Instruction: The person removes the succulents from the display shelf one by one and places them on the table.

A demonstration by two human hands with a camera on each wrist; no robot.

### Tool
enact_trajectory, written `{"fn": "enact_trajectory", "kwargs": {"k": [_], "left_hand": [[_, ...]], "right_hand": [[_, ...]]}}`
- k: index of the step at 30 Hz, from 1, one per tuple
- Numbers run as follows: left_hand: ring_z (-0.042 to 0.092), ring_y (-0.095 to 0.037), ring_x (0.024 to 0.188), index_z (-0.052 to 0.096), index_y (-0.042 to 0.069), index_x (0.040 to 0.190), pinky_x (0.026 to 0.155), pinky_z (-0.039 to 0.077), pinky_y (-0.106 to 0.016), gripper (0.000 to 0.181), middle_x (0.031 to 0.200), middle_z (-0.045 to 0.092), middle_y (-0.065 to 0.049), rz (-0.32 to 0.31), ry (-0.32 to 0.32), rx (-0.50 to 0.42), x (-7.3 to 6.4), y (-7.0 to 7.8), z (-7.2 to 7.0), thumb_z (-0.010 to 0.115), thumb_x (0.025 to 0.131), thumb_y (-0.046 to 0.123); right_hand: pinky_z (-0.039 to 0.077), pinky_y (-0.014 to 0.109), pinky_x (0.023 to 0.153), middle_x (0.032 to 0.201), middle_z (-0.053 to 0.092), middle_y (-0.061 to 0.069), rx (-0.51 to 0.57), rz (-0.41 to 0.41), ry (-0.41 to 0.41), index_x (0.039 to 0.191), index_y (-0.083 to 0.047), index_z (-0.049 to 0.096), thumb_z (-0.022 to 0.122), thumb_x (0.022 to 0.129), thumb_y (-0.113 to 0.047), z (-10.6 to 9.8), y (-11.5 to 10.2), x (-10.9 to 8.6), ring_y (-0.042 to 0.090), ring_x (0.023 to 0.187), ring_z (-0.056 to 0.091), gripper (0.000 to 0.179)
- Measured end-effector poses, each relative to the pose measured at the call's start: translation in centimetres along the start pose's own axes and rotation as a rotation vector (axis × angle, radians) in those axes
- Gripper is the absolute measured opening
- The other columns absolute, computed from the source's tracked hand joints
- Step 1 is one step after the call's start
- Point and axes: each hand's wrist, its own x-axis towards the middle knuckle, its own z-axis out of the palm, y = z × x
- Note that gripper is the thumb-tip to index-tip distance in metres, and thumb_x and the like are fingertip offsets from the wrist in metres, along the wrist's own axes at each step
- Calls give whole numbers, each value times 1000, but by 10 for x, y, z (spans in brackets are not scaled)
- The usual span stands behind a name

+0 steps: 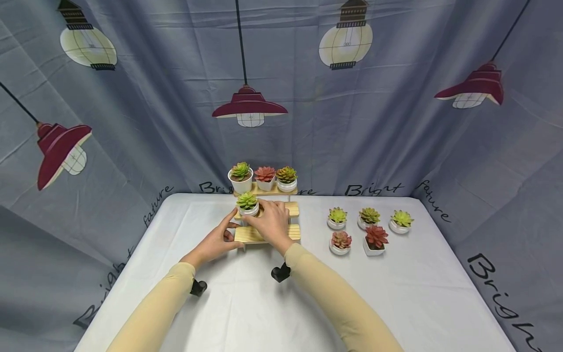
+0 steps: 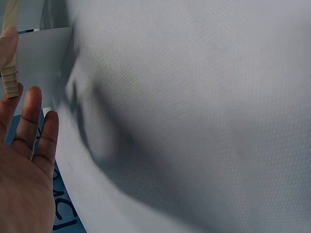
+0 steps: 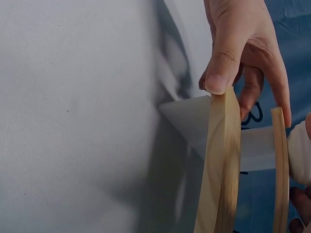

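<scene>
A three-tier wooden stand (image 1: pixel 267 233) with white side supports stands near the table's back edge. My right hand (image 1: pixel 273 222) pinches the white pot of a green potted succulent (image 1: pixel 247 201) at the left end of the middle tier. At the stand's left side is my left hand (image 1: pixel 215 243), its thumb touching the end of the bottom plank (image 3: pixel 217 160) and its index finger reaching to the middle plank (image 3: pixel 280 170). Its other fingers (image 2: pixel 47 141) extend beside the stand in the left wrist view. Only the pot's side (image 3: pixel 297 153) shows in the right wrist view.
On the top tier stand a green succulent (image 1: pixel 240 177), a red one (image 1: pixel 265 178) and a darker green one (image 1: pixel 287 178). Several more potted succulents, including a red one in a square pot (image 1: pixel 375 240), stand on the white table (image 1: pixel 422 288) at right. Grey curtain (image 1: pixel 303 137) hangs behind.
</scene>
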Motion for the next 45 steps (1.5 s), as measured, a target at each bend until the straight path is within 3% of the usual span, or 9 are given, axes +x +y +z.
{"fn": "enact_trajectory", "kwargs": {"k": [22, 36, 45], "left_hand": [[62, -20, 90, 7, 44, 164, 82, 50, -39, 109, 146, 50, -16, 3, -3, -4, -1, 1, 0, 84, 89, 26], [61, -21, 90, 7, 44, 164, 82, 51, -39, 111, 146, 51, -15, -2, -2, -20, 0, 0, 0, 85, 87, 24], [62, -21, 91, 7, 42, 164, 82, 51, -39, 111, 145, 52, -15, -10, 2, -20, 0, 2, 0, 85, 87, 21]], "right_hand": [[31, 48, 104, 136, 65, 0, 4, 20, -7, 146, -16, 59, 79, 82, -62, 5, 2, 4, 26, 124, 44, 81], [33, 47, 98, 127, 69, -2, 29, -4, 33, 137, -18, 66, 81, 81, -59, 5, 0, 3, 26, 119, 47, 71], [33, 46, 99, 127, 69, -1, 31, 5, 20, 142, -17, 63, 81, 82, -58, 3, -1, 1, 26, 119, 47, 75]]}}
